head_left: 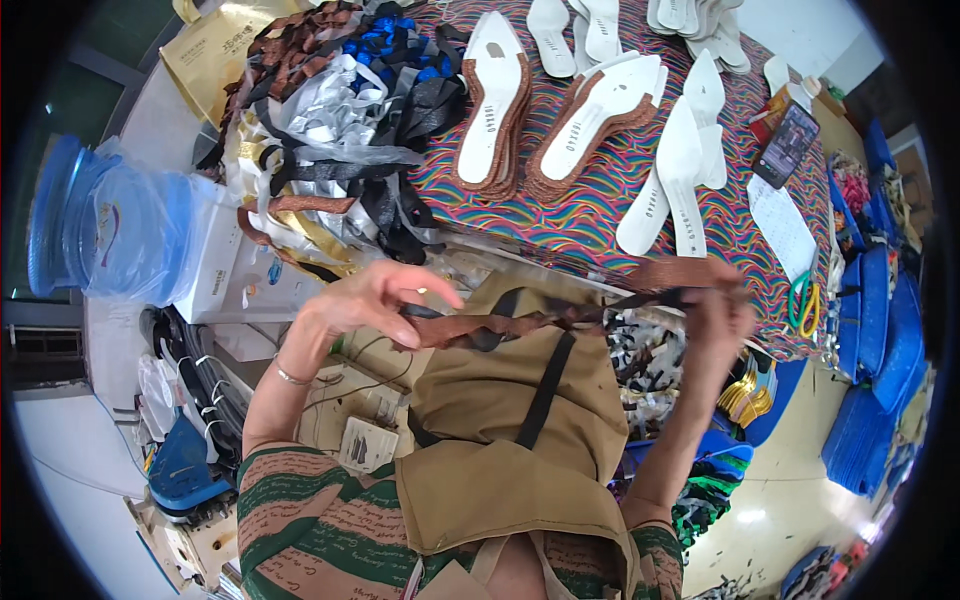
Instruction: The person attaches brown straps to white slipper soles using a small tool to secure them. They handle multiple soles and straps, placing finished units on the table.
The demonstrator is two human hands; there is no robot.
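The person holds a long brown strap (pixel 520 322) stretched between both hands, above the lap and in front of the khaki apron (pixel 500 400). The left hand (pixel 365 300) pinches one end between thumb and fingers, the other fingers spread loose. The right hand (pixel 722 310) is clenched around the other end, where the strap looks wider and folded; this part is blurred, so I cannot tell exactly how the fingers sit. A thin black strip seems to run together with the brown one.

The step in hand looks to me like sorting or straightening one strap, taken from the pile of mixed straps (pixel 340 110) at the left of the desk (pixel 620 200). On the desk, well apart from the hands, lie white shoe soles (pixel 495 95), some with a brown braided edge.

The next move probably calls for keeping the strap flat and untwisted while it is brought toward one of these soles, with one hand free to place it.
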